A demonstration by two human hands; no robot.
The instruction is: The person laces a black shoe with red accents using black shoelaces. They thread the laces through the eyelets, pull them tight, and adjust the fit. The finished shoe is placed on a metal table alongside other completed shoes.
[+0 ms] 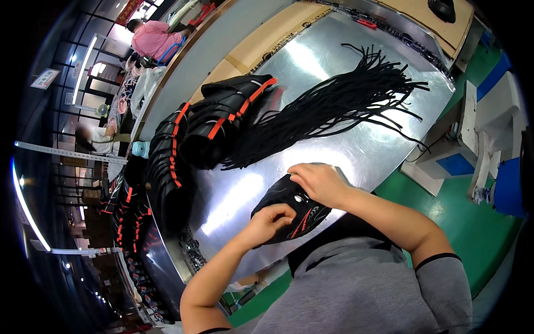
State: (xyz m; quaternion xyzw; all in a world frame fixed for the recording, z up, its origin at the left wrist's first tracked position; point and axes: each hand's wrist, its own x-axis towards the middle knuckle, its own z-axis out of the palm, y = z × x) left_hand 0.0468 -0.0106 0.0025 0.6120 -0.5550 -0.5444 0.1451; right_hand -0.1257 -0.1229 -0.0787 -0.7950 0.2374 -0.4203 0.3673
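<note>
A black shoe upper (278, 195) with red and white line details lies at the near edge of the metal table, close to my body. My left hand (271, 222) is closed at its left side, the fingers curled against the black material. On the far right part of the upper, my right hand (318, 183) bends over the edge with thumb and fingers pressed together. Whether a lace end sits in either pinch is too small to tell. Beyond my hands, a long bundle of black shoelaces (328, 106) stretches diagonally over the shiny tabletop (233, 209).
Nested stacks of black shoe uppers with orange-red strips (228, 114) stand left of the laces, another row (167, 161) beside them. A red-handled tool (367, 24) lies at the far edge. White and blue machinery (495, 117) stands right. Other people (156, 40) sit at far left.
</note>
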